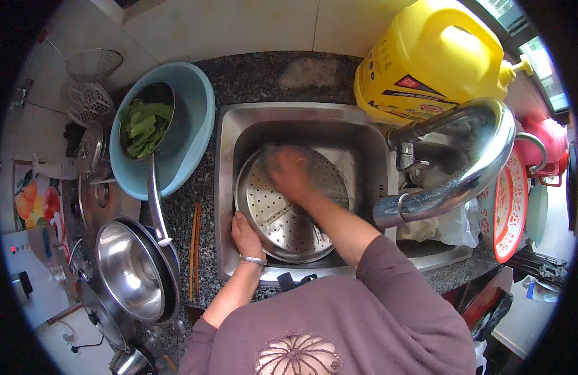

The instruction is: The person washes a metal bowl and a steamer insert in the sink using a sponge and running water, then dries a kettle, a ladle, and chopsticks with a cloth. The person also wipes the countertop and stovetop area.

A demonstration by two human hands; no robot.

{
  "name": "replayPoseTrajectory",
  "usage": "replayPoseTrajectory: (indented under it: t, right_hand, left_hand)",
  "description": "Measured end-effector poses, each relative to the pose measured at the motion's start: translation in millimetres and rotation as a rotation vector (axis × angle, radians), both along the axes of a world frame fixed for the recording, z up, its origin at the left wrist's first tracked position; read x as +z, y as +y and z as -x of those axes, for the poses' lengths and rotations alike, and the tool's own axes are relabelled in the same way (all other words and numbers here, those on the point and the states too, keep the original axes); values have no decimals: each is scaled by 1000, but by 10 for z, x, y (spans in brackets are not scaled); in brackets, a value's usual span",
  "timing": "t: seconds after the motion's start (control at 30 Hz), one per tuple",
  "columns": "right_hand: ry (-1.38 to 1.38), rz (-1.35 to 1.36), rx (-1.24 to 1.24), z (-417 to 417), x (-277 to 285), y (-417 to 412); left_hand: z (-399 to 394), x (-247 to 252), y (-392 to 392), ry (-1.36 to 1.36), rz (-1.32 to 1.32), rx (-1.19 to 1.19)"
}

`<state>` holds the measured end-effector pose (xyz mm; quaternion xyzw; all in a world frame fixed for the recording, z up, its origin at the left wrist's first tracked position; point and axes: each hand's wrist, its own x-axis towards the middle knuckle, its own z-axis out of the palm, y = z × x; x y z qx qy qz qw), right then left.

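Observation:
A round perforated metal steamer tray (265, 197) sits tilted inside a stainless steel sink (364, 164). At its near left rim my left hand (245, 236) grips the edge, a bracelet on the wrist. My right hand (291, 176) lies over the upper part of the tray, blurred by motion. A greyish blur shows by its fingers; whether it holds something there is too smeared to tell. The chrome faucet (457, 187) arches over the sink's right side, its spout close to my right forearm.
Left of the sink stand a blue basin (195, 140), a long-handled pan (157, 197) with leafy greens (146, 124), chopsticks (194, 253) and steel bowls (129, 272). A big yellow pump jug (424, 61) occupies the back right, a red-white enamel basin (509, 211) the far right.

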<state>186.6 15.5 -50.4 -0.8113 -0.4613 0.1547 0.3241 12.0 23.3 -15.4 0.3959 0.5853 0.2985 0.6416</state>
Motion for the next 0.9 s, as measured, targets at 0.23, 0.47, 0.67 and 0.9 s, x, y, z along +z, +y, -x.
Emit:
replayPoseTrajectory:
  t: [0.23, 0.47, 0.67, 0.9]
  right_hand:
    - [-550, 449, -172, -847, -635, -1090]
    - [-80, 575, -248, -186, -1095, -1836]
    - [199, 66, -29, 363, 525, -1682]
    - [11, -256, 343, 544, 702, -716]
  left_hand:
    - [23, 119, -18, 30, -79, -41]
    - [33, 365, 53, -86, -89, -52]
    - [78, 253, 16, -61, -113, -65]
    - [150, 52, 47, -133, -49, -79]
